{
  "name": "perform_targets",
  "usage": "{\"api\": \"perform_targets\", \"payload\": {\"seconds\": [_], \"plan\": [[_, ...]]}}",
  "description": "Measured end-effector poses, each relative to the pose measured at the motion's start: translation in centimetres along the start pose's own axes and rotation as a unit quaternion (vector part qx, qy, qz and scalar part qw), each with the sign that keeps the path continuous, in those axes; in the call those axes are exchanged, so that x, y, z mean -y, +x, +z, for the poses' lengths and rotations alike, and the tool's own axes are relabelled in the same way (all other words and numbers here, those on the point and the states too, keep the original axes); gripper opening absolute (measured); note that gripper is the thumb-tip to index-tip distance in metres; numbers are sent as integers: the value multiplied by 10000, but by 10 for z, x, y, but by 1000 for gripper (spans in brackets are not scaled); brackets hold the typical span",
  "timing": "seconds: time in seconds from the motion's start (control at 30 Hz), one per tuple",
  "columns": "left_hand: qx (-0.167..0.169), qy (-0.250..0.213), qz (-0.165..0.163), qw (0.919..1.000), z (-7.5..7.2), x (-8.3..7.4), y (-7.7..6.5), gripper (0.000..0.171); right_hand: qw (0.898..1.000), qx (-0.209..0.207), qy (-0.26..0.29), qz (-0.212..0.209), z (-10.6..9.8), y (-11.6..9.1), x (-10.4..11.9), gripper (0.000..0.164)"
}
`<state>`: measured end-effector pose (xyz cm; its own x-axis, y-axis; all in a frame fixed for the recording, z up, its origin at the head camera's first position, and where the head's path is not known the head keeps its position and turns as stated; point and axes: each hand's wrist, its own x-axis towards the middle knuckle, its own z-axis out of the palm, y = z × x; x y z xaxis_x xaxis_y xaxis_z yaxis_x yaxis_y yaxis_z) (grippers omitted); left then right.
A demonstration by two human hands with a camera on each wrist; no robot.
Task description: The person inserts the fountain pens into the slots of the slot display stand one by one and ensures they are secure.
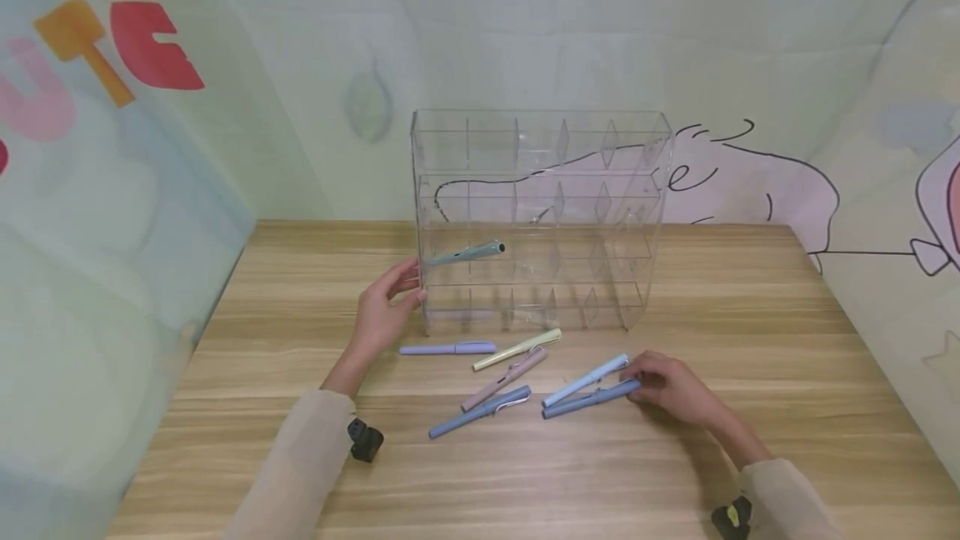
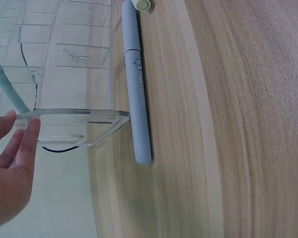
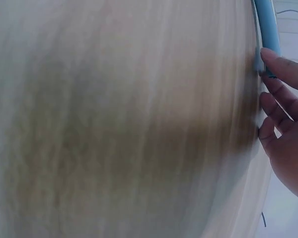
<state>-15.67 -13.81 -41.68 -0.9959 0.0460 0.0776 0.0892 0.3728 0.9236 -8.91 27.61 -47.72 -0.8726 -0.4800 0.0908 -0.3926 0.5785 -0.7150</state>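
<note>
A clear plastic rack [image 1: 417,190] with several tiers of compartments stands upright on the table. My left hand [image 1: 384,311] grips its left side panel, fingertips and thumb at the edge. Inside the rack, a teal pen [image 1: 468,253] lies slanted, its capped end towards the right. My right hand [image 1: 670,387] pinches the right end of a dark blue pen [image 1: 590,400], just beside a light blue pen [image 1: 585,381]. In the right wrist view, thumb and forefinger meet at the blue pen's end [image 3: 269,29].
Before the rack lie a lavender pen [image 1: 447,348], a pale green pen [image 1: 517,349], a mauve pen [image 1: 505,379] and another blue pen [image 1: 480,412]. A printed cloth backdrop [image 1: 300,90] rises behind and beside the wooden table [image 1: 300,273].
</note>
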Motion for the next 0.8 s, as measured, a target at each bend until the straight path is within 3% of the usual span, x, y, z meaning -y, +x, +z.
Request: {"api": "perform_targets", "payload": {"seconds": [0.2,0.43,0.8], "plan": [[25,-15,26,10000,0,0,0,48,9997,141,108,167,-6,-3,-2,20],[40,-15,106,9999,-1,1,1,47,9962,304,665,479,-12,-6,0,21],[39,-108,94,9999,-1,2,1,49,9902,254,1021,918,-36,-4,21,20]]}}
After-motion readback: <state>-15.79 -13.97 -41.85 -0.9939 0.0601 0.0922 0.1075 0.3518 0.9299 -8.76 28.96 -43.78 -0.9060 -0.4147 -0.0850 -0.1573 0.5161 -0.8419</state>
